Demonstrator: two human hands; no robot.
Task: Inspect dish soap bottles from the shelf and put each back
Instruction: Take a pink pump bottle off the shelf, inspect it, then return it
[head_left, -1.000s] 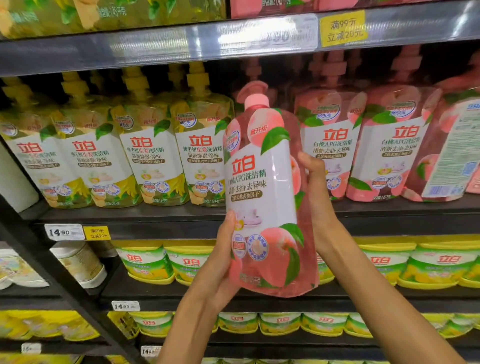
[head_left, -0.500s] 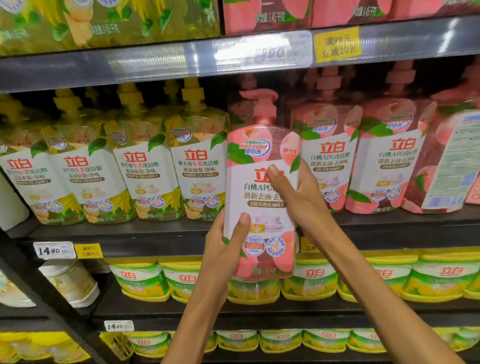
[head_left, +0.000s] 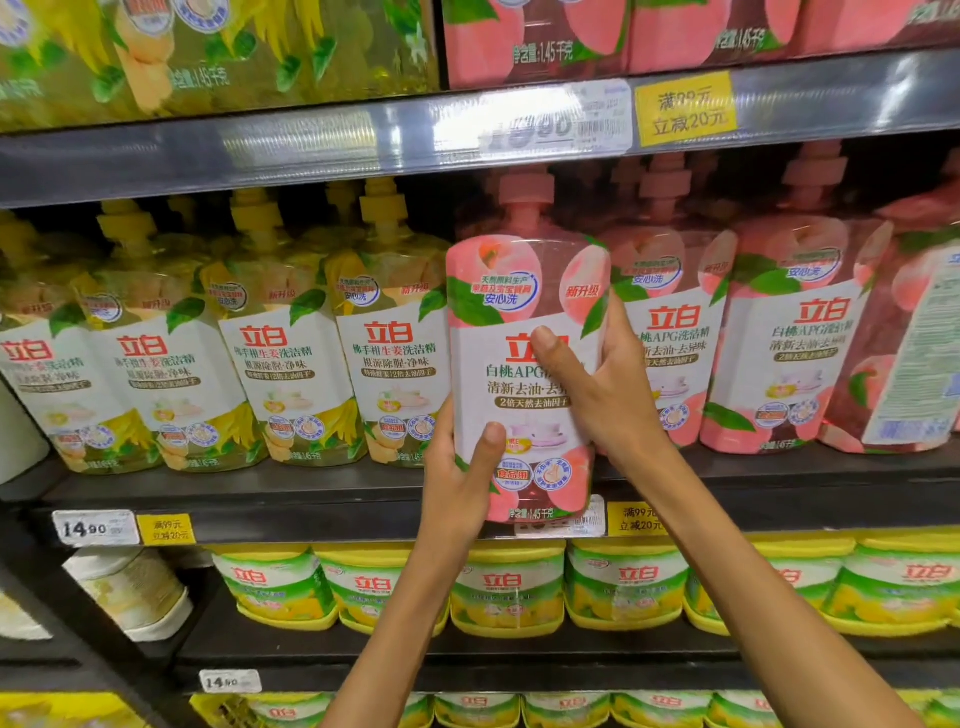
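Holding a pink peach dish soap bottle (head_left: 524, 374) upright between them, both hands are raised in front of the middle shelf (head_left: 291, 499) in the head view. The left hand (head_left: 460, 483) grasps the bottle's lower left side, its thumb pressed on the front label near the bottom. The right hand (head_left: 597, 384) grasps the right side higher up, its thumb laid across the red brand characters on the label. The bottle's base hangs at the shelf's front edge, overlapping the white price tag (head_left: 563, 517) on the rail; whether the base touches the shelf cannot be told. Its pink pump cap (head_left: 524, 189) reaches up close to the underside of the upper shelf rail (head_left: 311, 150). The bottle stands in the gap between the row of yellow ginger dish soap bottles (head_left: 387, 343) on its left and the row of matching peach bottles (head_left: 789, 332) on its right, in front of both rows. One peach bottle at the far right (head_left: 919, 353) shows its back label. Below, green and yellow tubs (head_left: 509, 587) line the lower shelf. A yellow promotion tag (head_left: 685, 109) sits on the upper rail, above and to the right of the held bottle.
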